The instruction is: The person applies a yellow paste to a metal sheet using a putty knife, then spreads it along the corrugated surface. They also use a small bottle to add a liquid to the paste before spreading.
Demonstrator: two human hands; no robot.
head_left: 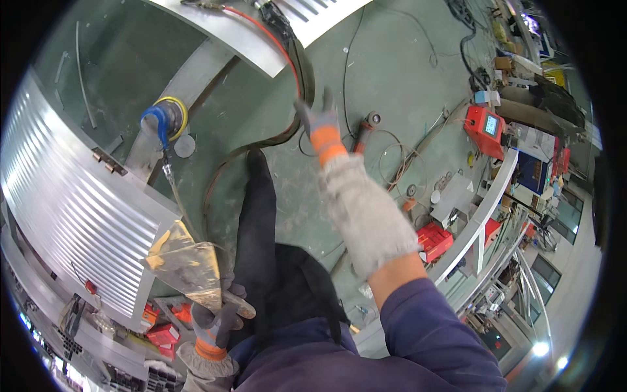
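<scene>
My left hand [219,320], in a grey glove with an orange cuff, is closed around the lower end of a grimy, roughly triangular sheet with yellow edging [189,261]; its exact kind is unclear. My right hand [320,123], gloved alike and slightly blurred, reaches out over the floor with fingers apart and nothing in it. Just beside its fingers, a dark sleeved hose [304,81] appears. An angle grinder [366,130] lies on the floor to the right of that hand. On the left, a blue sander with a yellow rim [166,121] rests on a metal beam.
Ribbed metal panels [78,196] stand at the left and at the top. A red hose [268,36] and several cables cross the green floor [392,78]. To the right are a red machine with a screen [484,130], a red box [434,240] and a bench rail [490,202].
</scene>
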